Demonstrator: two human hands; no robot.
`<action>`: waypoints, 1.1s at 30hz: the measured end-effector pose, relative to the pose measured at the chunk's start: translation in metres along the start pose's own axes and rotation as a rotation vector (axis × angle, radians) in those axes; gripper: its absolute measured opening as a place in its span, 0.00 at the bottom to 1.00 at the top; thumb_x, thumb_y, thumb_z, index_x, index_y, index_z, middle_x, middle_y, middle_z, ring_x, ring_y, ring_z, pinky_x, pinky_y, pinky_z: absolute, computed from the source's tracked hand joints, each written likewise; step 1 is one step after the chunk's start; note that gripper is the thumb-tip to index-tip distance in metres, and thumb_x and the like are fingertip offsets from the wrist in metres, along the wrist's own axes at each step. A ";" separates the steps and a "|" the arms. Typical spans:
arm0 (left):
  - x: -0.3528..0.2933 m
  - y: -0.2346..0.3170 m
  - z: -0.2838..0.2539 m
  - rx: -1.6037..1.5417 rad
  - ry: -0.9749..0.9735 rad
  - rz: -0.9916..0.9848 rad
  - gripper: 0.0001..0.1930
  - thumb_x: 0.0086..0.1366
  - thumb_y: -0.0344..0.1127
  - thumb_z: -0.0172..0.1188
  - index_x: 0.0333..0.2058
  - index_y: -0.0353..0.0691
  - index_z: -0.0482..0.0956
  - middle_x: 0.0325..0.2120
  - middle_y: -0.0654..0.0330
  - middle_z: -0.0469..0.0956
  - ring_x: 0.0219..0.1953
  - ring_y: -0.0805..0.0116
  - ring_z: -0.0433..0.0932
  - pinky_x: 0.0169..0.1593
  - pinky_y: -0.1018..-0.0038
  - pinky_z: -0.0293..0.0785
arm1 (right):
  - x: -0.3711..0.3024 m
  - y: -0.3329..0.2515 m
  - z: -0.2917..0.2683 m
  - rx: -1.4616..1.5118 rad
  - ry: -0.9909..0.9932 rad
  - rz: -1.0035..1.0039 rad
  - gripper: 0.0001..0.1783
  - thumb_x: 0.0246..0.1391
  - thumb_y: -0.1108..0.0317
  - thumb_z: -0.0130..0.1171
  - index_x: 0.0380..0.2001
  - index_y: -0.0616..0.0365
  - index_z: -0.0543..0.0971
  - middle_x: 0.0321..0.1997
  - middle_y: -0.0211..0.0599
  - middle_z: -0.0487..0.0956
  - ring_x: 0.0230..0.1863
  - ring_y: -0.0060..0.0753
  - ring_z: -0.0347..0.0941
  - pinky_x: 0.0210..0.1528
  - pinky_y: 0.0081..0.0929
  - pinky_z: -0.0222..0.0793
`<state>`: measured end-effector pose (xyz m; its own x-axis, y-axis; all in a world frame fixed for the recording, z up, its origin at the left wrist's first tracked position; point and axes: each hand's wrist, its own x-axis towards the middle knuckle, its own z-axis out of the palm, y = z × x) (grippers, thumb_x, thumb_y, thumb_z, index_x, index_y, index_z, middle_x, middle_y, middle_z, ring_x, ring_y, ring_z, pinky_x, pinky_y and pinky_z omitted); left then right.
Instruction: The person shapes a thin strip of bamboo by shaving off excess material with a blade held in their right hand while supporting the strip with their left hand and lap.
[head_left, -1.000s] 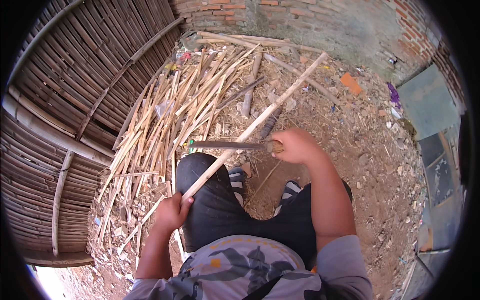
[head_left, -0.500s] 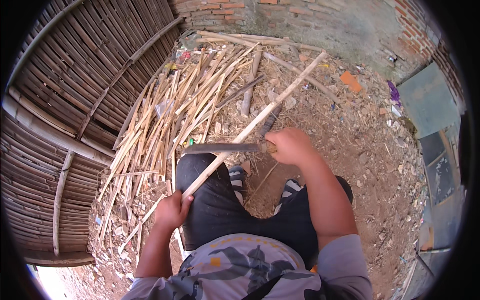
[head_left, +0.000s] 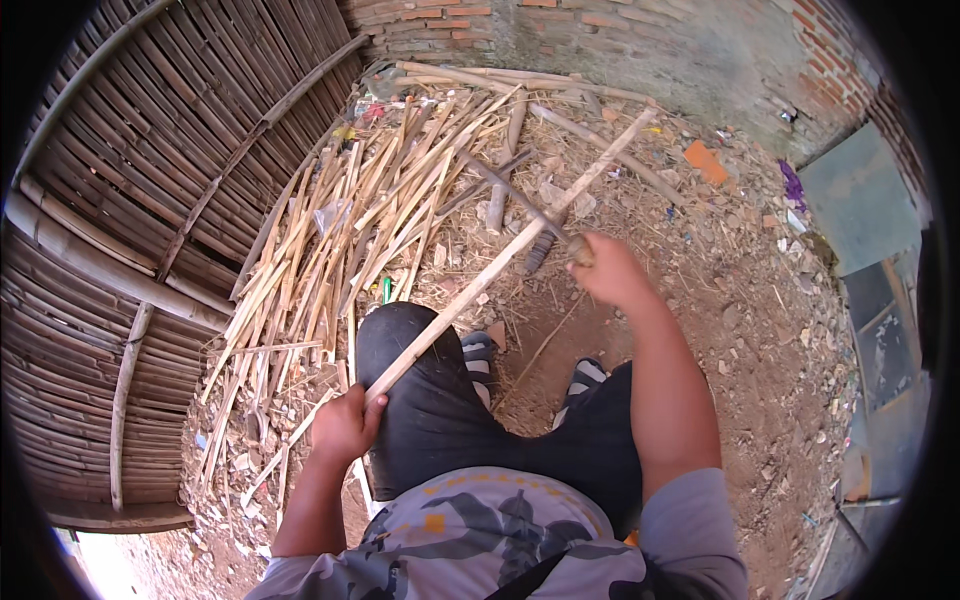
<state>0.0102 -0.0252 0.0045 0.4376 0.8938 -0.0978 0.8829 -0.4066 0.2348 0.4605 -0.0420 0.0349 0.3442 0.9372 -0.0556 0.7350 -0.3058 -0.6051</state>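
My left hand (head_left: 345,424) is closed round the near end of a long pale wooden strip (head_left: 487,276). The strip runs across my left thigh and slants away to the far right, crossing over a dark ridged piece (head_left: 541,246) on the ground. In my right hand (head_left: 612,270) is the handle of a machete (head_left: 516,196), fingers wrapped round it. Its dark blade points to the far left and crosses the strip beyond my knee. Whether the edge touches the wood I cannot tell.
Many split strips (head_left: 300,270) lie in a pile at the left, beside a slatted bamboo wall (head_left: 200,130). Thicker poles (head_left: 600,150) lie near the brick wall (head_left: 640,45) at the back. Grey panels (head_left: 858,200) lean at the right. Rubble and shavings cover the dirt floor.
My right hand has moved away and slightly right, carrying the machete farther along the strip. The blade has swung from pointing left to pointing far left. My left hand keeps its hold.
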 end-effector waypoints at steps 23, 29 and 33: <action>-0.008 -0.029 0.004 -0.100 0.055 0.087 0.24 0.71 0.55 0.55 0.26 0.37 0.71 0.17 0.43 0.76 0.24 0.37 0.78 0.29 0.49 0.72 | 0.003 0.021 -0.020 -0.044 0.018 -0.095 0.16 0.49 0.63 0.68 0.40 0.57 0.80 0.29 0.43 0.81 0.35 0.43 0.81 0.40 0.41 0.75; -0.028 -0.047 -0.005 -0.201 -0.009 0.057 0.25 0.70 0.52 0.57 0.21 0.37 0.70 0.14 0.45 0.73 0.21 0.40 0.77 0.25 0.53 0.70 | 0.004 0.030 -0.027 0.005 0.026 0.022 0.15 0.49 0.64 0.68 0.39 0.57 0.80 0.31 0.43 0.81 0.34 0.41 0.80 0.38 0.40 0.74; -0.027 -0.053 -0.003 -0.175 0.037 0.101 0.25 0.70 0.52 0.58 0.21 0.37 0.70 0.13 0.46 0.72 0.19 0.41 0.75 0.24 0.54 0.69 | 0.000 -0.006 -0.011 -0.107 -0.148 -0.170 0.15 0.49 0.65 0.68 0.39 0.57 0.80 0.31 0.42 0.81 0.34 0.40 0.80 0.39 0.40 0.74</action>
<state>-0.0485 -0.0269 -0.0021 0.5134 0.8576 -0.0307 0.7903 -0.4586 0.4063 0.4624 -0.0419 0.0470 0.1267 0.9887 -0.0803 0.8356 -0.1500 -0.5285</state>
